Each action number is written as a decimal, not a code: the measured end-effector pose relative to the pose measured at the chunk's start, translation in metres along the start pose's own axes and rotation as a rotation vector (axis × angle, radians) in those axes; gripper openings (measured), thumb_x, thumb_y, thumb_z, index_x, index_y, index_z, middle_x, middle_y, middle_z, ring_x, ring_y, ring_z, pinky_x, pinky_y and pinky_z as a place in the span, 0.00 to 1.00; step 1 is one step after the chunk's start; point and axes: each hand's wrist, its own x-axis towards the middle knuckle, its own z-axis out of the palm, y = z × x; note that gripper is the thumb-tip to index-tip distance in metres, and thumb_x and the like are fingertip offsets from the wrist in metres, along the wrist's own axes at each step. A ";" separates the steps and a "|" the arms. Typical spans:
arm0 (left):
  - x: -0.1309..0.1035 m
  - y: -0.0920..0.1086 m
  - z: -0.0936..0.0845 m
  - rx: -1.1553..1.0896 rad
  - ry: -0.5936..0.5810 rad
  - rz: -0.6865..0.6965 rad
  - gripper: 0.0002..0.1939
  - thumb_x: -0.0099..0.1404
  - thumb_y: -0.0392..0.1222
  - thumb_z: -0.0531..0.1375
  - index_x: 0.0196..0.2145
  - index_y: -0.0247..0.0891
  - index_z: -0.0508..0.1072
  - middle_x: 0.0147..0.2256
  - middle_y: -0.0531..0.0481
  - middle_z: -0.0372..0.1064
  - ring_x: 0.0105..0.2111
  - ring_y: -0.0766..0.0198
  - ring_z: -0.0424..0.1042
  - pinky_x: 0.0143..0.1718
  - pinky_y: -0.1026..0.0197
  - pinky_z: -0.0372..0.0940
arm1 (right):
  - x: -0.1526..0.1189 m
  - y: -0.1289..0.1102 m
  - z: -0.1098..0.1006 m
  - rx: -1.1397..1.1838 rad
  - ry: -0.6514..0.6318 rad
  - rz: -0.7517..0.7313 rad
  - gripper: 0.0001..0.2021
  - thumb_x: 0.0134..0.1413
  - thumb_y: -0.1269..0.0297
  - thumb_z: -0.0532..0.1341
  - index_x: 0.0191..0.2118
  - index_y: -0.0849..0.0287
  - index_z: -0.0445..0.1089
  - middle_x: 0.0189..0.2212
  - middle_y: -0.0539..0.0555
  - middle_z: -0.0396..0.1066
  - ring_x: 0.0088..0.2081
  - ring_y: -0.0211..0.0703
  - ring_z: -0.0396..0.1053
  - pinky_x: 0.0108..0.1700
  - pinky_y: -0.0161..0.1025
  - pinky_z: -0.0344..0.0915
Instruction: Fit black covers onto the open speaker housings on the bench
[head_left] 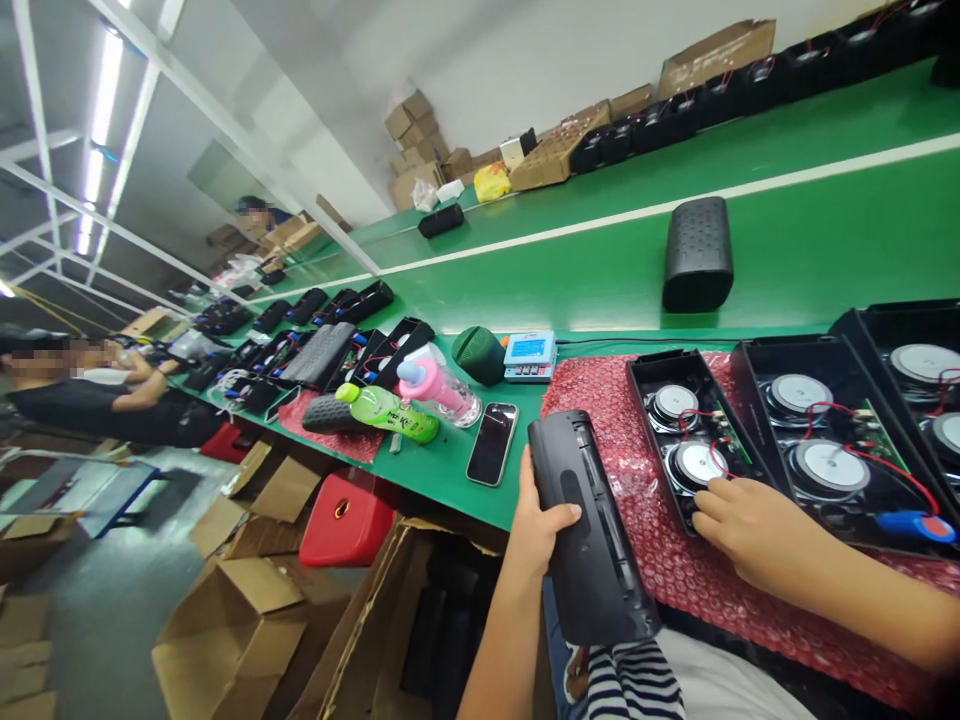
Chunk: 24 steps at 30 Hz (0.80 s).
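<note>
My left hand is wrapped around a black speaker housing, thumb across its face, held tilted over the bench's front edge. Curled fingers of my right hand rest at the lower part of an open speaker case with two white-coned drivers, red wires and a green circuit board. Whatever those fingers pinch, if anything, is hidden. Right of it lie a second open speaker case and a third open case. A blue cylindrical part with a red end sits by the second case. Red bubble wrap lies under the cases.
A phone, a pink-capped bottle, a green bottle, a green speaker and a blue meter stand left. A finished-looking black speaker is behind. Cardboard boxes and a red stool are below; co-workers sit farther left.
</note>
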 end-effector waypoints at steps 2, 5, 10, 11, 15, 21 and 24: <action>-0.001 -0.001 0.001 -0.023 0.000 0.010 0.55 0.45 0.33 0.63 0.66 0.45 0.39 0.61 0.45 0.54 0.51 0.51 0.65 0.42 0.58 0.67 | 0.000 -0.002 0.002 -0.013 -0.002 -0.008 0.11 0.31 0.82 0.58 0.20 0.57 0.66 0.21 0.52 0.64 0.26 0.47 0.60 0.30 0.43 0.48; -0.002 -0.002 0.001 -0.040 -0.015 0.000 0.56 0.47 0.34 0.64 0.66 0.45 0.37 0.62 0.46 0.51 0.55 0.53 0.62 0.49 0.58 0.64 | 0.001 -0.004 0.002 -0.058 -0.008 -0.017 0.10 0.34 0.82 0.59 0.21 0.58 0.66 0.20 0.53 0.64 0.26 0.48 0.60 0.30 0.43 0.49; -0.001 -0.003 0.000 0.033 0.000 0.044 0.55 0.46 0.36 0.65 0.66 0.44 0.39 0.63 0.47 0.51 0.59 0.51 0.57 0.55 0.57 0.60 | 0.000 -0.005 0.003 -0.040 -0.010 -0.011 0.09 0.38 0.80 0.58 0.22 0.57 0.65 0.21 0.53 0.63 0.27 0.48 0.59 0.32 0.43 0.50; 0.000 -0.004 0.000 0.040 0.000 0.054 0.55 0.46 0.37 0.66 0.66 0.45 0.40 0.63 0.48 0.50 0.59 0.51 0.57 0.55 0.57 0.60 | 0.000 -0.005 0.003 -0.020 -0.012 0.000 0.10 0.38 0.81 0.58 0.22 0.57 0.65 0.21 0.53 0.63 0.27 0.48 0.59 0.32 0.43 0.50; -0.004 -0.004 -0.003 0.083 -0.009 0.027 0.56 0.48 0.40 0.67 0.66 0.45 0.38 0.65 0.48 0.45 0.61 0.52 0.54 0.58 0.57 0.56 | -0.001 -0.004 0.001 0.048 -0.022 0.028 0.10 0.37 0.81 0.55 0.22 0.57 0.64 0.22 0.52 0.63 0.28 0.48 0.59 0.33 0.42 0.50; -0.018 -0.005 -0.001 0.064 -0.005 0.004 0.56 0.51 0.43 0.67 0.66 0.47 0.35 0.65 0.49 0.45 0.61 0.54 0.53 0.60 0.58 0.52 | -0.005 -0.006 0.004 0.084 0.036 0.048 0.11 0.32 0.80 0.53 0.23 0.56 0.65 0.24 0.53 0.65 0.28 0.49 0.60 0.33 0.45 0.55; -0.021 -0.008 0.000 -0.064 -0.055 -0.003 0.63 0.46 0.40 0.69 0.66 0.48 0.30 0.61 0.46 0.54 0.53 0.51 0.65 0.52 0.55 0.62 | -0.013 -0.009 0.011 0.073 0.131 0.041 0.13 0.35 0.80 0.52 0.26 0.56 0.67 0.28 0.53 0.69 0.31 0.48 0.64 0.37 0.46 0.60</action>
